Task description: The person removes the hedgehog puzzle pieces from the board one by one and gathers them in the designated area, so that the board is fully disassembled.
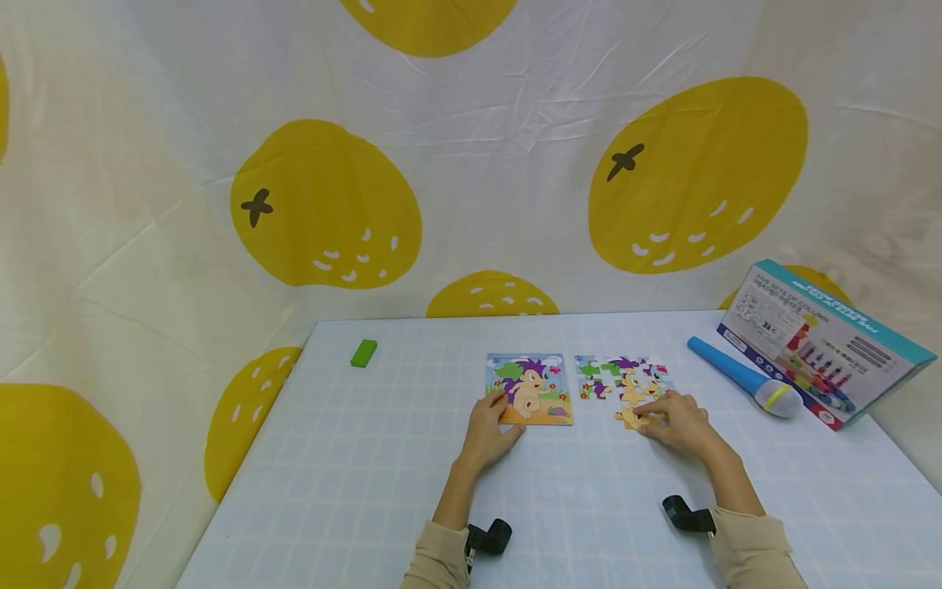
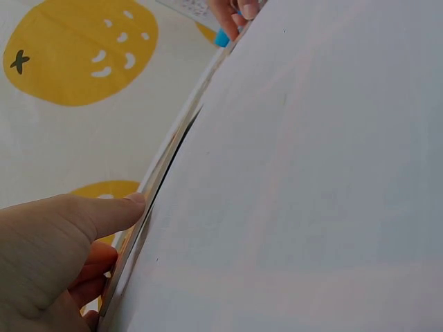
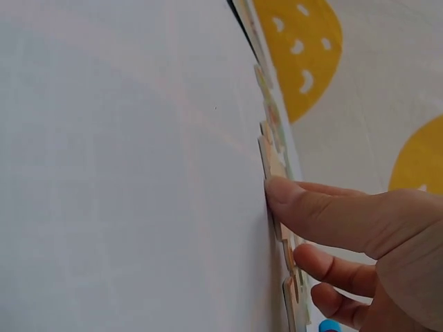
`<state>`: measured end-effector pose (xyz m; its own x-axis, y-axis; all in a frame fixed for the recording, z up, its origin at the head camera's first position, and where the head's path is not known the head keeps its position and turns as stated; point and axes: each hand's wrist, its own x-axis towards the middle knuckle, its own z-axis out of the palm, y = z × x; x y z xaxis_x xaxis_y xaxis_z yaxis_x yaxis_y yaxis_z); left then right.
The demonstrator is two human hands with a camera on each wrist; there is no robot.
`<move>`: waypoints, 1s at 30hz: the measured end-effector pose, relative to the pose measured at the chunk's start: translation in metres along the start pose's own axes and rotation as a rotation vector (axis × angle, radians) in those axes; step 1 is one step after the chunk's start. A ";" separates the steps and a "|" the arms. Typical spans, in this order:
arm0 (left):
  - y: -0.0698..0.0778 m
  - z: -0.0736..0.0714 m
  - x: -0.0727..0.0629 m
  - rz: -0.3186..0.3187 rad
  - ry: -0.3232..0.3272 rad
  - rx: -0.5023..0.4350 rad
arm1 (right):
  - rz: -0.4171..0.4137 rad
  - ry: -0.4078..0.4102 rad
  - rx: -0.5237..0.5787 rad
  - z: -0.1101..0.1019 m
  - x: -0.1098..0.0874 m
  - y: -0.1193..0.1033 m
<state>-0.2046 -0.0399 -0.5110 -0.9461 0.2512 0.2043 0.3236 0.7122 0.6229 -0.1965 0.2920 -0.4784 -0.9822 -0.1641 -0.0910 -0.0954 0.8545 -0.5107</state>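
My left hand point(image 1: 487, 429) holds the lower left corner of a square jigsaw board point(image 1: 540, 393) lying flat, with a purple-spined hedgehog on it. In the left wrist view its thumb point(image 2: 124, 214) lies against the board's near edge. To the right, several puzzle pieces point(image 1: 629, 384) form part of the same picture, with gaps among them. At their lower edge my right hand point(image 1: 680, 421) pinches a tan puzzle piece point(image 1: 628, 417) between thumb and fingers. In the right wrist view the thumb point(image 3: 291, 197) presses that piece's edge, and other fingers curl beside it.
A blue toy microphone point(image 1: 736, 372) lies at the right, alongside a tilted cardboard box point(image 1: 824, 343). Far left on the table point(image 1: 331, 474) sits a green block point(image 1: 364, 353). A white curtain point(image 1: 508, 164) with yellow fruit shapes hangs behind the table.
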 end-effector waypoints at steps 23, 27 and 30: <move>0.003 -0.002 -0.001 -0.009 -0.003 -0.032 | -0.050 0.011 0.017 -0.003 -0.002 -0.004; 0.001 -0.002 0.000 -0.008 0.020 -0.079 | -0.135 0.069 0.048 -0.001 0.005 -0.015; 0.002 -0.003 0.000 -0.013 0.059 -0.134 | -0.191 0.119 0.090 0.006 0.013 -0.030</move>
<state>-0.2044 -0.0405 -0.5079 -0.9506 0.2005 0.2368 0.3103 0.6206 0.7201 -0.2058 0.2612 -0.4689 -0.9603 -0.2549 0.1135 -0.2721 0.7654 -0.5832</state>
